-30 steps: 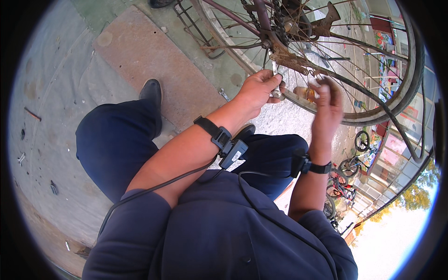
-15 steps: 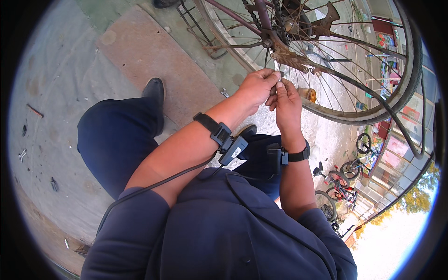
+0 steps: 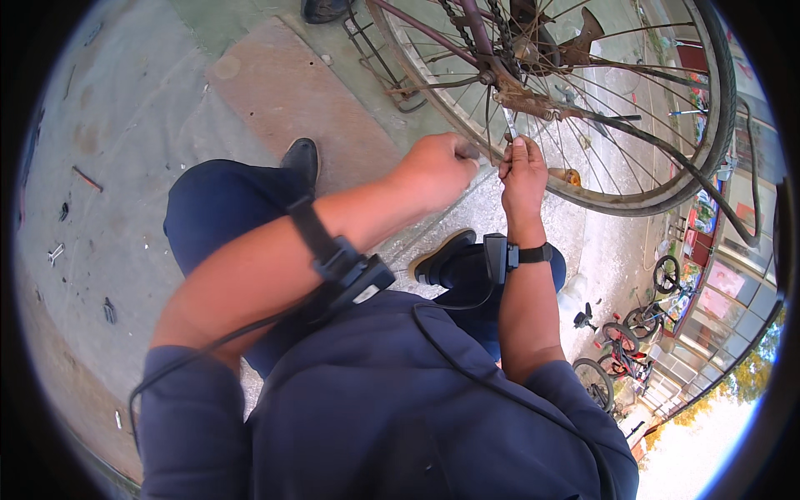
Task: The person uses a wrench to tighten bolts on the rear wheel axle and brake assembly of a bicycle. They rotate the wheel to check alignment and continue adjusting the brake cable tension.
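Note:
My right hand (image 3: 521,179) grips a silver wrench (image 3: 510,120), which reaches up to the rusty fitting (image 3: 521,100) beside the rear axle of a bicycle wheel (image 3: 615,206). My left hand (image 3: 437,167) is a little to the left, just below the rim and apart from the wrench, its fingers curled; whatever they may hold is hidden and slightly blurred. Above both hands are the chain (image 3: 504,33), a maroon frame tube (image 3: 425,33) and many spokes. A black cable or tube (image 3: 742,225) loops at the wheel's right.
A rusty metal plate (image 3: 275,92) lies under my left foot (image 3: 302,158). Small tools and bits, including a wrench (image 3: 56,254), lie on the grey floor to the left. Several parked bicycles (image 3: 621,342) stand at the right before a glazed building front (image 3: 721,300).
My left hand has let go of the wrench and drawn down and left, its forearm swinging left. My right hand has come onto the wrench and now grips it alone.

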`<state>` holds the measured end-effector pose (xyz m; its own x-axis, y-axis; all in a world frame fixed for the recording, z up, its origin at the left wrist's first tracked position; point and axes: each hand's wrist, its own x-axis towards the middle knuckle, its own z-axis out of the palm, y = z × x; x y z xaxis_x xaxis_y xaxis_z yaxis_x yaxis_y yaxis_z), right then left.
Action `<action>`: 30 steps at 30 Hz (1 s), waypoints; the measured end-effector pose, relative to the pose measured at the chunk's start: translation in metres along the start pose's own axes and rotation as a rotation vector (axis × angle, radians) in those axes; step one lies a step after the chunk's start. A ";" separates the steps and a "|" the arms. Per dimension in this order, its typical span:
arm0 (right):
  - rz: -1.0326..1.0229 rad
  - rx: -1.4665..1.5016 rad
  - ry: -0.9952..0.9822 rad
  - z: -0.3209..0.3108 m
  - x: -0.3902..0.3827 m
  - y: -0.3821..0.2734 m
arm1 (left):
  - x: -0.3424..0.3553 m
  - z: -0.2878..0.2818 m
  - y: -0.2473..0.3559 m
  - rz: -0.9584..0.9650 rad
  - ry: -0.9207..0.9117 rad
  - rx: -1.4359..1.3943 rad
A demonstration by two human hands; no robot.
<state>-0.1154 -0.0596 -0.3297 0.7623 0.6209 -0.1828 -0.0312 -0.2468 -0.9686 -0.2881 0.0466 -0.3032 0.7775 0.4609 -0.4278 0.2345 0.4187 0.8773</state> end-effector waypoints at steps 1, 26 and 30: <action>0.016 0.029 -0.002 -0.001 0.002 0.001 | -0.007 -0.007 0.007 -0.006 -0.060 0.020; 0.144 0.134 -0.072 -0.019 0.010 0.011 | -0.038 -0.009 0.019 0.166 -0.254 0.101; 0.201 0.154 -0.127 -0.026 0.022 0.012 | -0.037 -0.011 0.018 0.183 -0.238 0.113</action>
<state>-0.0822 -0.0685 -0.3407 0.6440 0.6618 -0.3838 -0.2785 -0.2645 -0.9233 -0.3195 0.0457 -0.2737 0.9242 0.3195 -0.2092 0.1306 0.2502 0.9593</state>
